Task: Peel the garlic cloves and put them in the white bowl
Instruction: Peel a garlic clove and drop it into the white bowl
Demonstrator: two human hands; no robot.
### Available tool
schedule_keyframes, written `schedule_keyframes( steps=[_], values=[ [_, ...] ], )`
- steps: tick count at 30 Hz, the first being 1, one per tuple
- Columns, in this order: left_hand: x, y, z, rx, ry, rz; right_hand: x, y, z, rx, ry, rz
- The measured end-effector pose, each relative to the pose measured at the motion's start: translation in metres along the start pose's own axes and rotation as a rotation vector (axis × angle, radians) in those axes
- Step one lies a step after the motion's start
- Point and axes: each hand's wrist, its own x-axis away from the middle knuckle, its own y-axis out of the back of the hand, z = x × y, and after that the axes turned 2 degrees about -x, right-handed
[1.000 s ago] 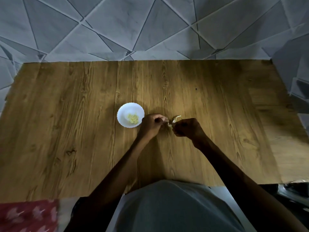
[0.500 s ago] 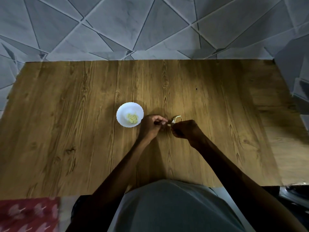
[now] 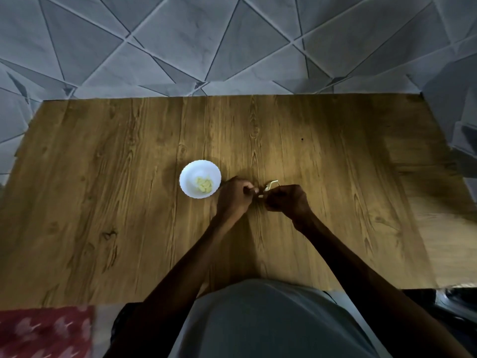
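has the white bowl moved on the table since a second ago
No, the white bowl sits at the same spot against the table wood grain lines.

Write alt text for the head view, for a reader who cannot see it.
Over a wooden table, the left hand and right hand pinch a small garlic clove between them, a strip of peel sticking up beside it. Just left of them stands a white bowl holding a few peeled cloves.

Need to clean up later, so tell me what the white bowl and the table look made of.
White bowl: smooth plain white, scalloped rim; plastic or glazed ceramic, cannot tell which. Table: matte brown surface with grain, knots and plank lines; wood or wood-print laminate.
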Motion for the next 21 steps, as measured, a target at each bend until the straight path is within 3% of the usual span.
schedule_keyframes(
  steps=[5,11,16,21],
  values=[
    [0.001,0.001,0.003,0.036,0.075,-0.019,0.001,-0.002,-0.003,0.01,0.06,0.013],
    [0.002,-0.001,0.005,0.187,0.045,0.17,0.002,-0.002,-0.003,-0.018,0.079,0.004],
    [0.009,-0.002,0.003,0.336,0.15,0.123,0.003,-0.004,-0.001,-0.019,0.091,0.024],
    [0.014,0.001,0.003,0.315,0.113,0.14,0.001,-0.003,-0.01,-0.034,-0.003,0.0]
  ],
)
